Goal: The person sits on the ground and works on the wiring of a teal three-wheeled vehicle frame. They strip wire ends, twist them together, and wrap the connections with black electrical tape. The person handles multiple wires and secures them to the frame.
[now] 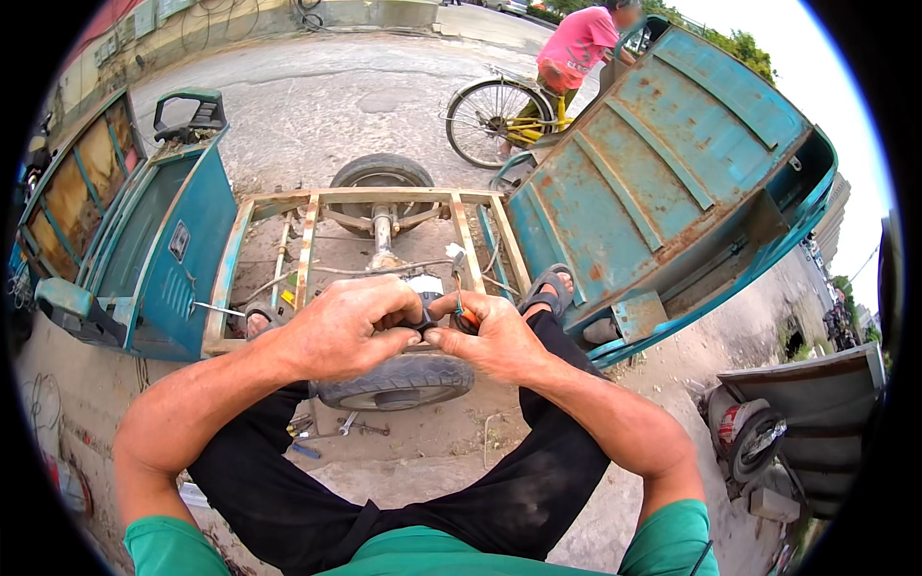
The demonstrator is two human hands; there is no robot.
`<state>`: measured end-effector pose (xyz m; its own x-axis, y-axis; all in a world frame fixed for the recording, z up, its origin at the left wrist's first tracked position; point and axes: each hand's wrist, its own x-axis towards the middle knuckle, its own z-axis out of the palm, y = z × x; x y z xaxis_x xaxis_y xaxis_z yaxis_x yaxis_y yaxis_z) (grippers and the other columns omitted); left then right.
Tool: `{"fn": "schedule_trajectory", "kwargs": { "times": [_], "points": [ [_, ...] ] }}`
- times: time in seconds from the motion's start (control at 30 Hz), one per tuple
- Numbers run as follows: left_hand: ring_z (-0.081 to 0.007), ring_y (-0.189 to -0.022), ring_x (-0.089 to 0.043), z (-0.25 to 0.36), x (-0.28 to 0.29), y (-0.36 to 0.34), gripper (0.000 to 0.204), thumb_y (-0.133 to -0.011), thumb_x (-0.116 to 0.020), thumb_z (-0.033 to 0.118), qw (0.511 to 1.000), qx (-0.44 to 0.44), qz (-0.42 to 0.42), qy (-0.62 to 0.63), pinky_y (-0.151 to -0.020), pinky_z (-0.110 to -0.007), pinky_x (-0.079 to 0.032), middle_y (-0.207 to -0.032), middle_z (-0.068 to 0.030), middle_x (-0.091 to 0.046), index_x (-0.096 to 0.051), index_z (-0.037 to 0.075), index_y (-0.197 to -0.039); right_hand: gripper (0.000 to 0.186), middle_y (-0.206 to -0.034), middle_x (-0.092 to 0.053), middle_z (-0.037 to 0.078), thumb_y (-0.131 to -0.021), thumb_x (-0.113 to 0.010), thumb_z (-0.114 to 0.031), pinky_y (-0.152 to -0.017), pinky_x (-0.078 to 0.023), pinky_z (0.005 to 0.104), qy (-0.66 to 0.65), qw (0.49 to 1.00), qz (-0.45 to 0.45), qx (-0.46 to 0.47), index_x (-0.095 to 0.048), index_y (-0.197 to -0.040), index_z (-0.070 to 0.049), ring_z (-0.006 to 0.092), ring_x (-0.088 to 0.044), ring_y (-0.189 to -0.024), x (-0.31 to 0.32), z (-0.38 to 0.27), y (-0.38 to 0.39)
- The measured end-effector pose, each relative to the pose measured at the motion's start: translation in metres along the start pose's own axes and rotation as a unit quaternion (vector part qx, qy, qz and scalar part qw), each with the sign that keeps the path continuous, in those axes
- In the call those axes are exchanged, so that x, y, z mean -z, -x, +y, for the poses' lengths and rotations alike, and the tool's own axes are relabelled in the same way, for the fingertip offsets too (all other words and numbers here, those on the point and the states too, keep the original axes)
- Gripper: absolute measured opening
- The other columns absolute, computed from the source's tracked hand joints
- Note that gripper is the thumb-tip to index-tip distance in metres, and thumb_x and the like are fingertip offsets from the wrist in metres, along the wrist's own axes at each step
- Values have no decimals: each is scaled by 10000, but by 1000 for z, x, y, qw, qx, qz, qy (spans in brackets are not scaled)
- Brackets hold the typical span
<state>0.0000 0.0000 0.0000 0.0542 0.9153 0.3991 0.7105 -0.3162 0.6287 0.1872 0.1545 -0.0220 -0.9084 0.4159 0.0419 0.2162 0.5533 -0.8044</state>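
Note:
My left hand (348,324) and my right hand (497,336) meet in front of me, thumbs almost touching. Both are closed, pinching a small black piece (425,321) whose kind I cannot make out, as the fingers cover most of it. An orange object (468,320) shows beside the curled fingers of my right hand; it is mostly hidden. Thin wires with a white connector (455,252) rise just beyond that hand. Beneath and beyond my hands lies a rusty metal vehicle frame (384,195) with a rear axle (382,230).
One wheel (382,171) stands beyond the frame, another tire (396,384) below my hands. A teal cab body (178,245) is at the left, a tilted teal cargo bed (653,144) at the right. Wrenches (349,422) lie on the ground. A person in pink (579,43) is with a yellow bicycle (523,125).

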Motion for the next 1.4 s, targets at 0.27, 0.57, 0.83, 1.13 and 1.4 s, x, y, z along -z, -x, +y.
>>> {"fn": "schedule_trajectory", "kwargs": {
  "times": [0.27, 0.57, 0.83, 1.13, 1.4],
  "points": [
    [-245, -744, -663, 1, -4, 0, 276, -808, -769, 19, 1000, 17, 4, 20, -678, -365, -530, -854, -110, -650, -643, 23, -1053, 352, -704, -516, 0, -894, -795, -228, -612, -432, 306, -12, 1000, -2, 5, -700, -1136, 8, 90, -462, -675, 0, 0, 1],
    [-249, -735, -653, -5, -2, 1, 280, -808, -759, 30, 1000, -12, -12, -4, -677, -374, -527, -848, -113, -648, -636, 23, -1059, 351, -690, -460, -17, -888, -806, -229, -590, -401, 314, -9, 1000, 2, 14, -704, -1134, 0, 95, -433, -655, -1, -4, 1],
    [-253, -721, -647, -6, 0, 2, 231, -794, -759, 44, 1000, -14, -26, -10, -656, -374, -519, -818, -109, -642, -637, 25, -989, 357, -697, -467, -32, -906, -791, -242, -595, -389, 283, -22, 999, -26, 18, -695, -1138, 12, 78, -434, -659, -2, -1, 1],
    [-231, -701, -651, -9, 0, 4, 209, -810, -755, 106, 997, -12, -73, -4, -639, -362, -521, -797, -100, -643, -629, 25, -955, 355, -706, -524, -9, -920, -769, -227, -610, -420, 295, -38, 998, -47, 29, -687, -1164, 18, 81, -472, -677, -7, 2, 2],
    [-221, -713, -676, -3, 2, 6, 225, -812, -765, 123, 998, 39, -56, 10, -637, -366, -530, -792, -94, -664, -636, 29, -970, 356, -689, -474, -28, -929, -766, -227, -586, -393, 293, -24, 998, -50, 27, -684, -1171, 20, 76, -433, -657, -4, -3, 1]
  ]
}}
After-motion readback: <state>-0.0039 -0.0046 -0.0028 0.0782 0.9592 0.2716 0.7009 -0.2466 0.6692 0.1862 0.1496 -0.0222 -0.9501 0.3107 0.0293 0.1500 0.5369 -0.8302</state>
